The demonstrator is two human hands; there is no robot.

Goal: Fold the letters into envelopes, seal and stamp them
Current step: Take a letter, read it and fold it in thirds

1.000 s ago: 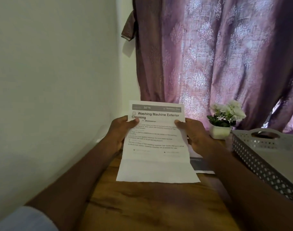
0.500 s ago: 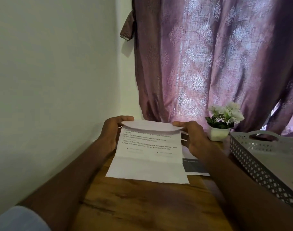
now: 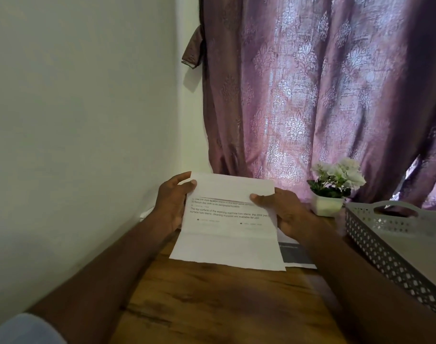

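Observation:
A white printed letter (image 3: 226,234) is held above the wooden table (image 3: 212,301), its lower edge near the tabletop. Its top third is folded down toward me, so the blank back covers the heading. My left hand (image 3: 171,202) pinches the left edge at the fold, thumb on the flap. On the right edge my right hand (image 3: 283,212) pinches the same fold. A crease crosses the lower part of the sheet. Another sheet with a dark band (image 3: 295,254) lies under it on the table.
A grey perforated basket (image 3: 385,247) stands at the right. A small white pot of white flowers (image 3: 332,189) sits behind the right hand. A purple curtain (image 3: 311,95) hangs at the back, and a plain wall (image 3: 75,132) runs along the left.
The top of the letter has been folded down toward me, hiding the heading. Both hands kept their grip on the side edges and dropped slightly.

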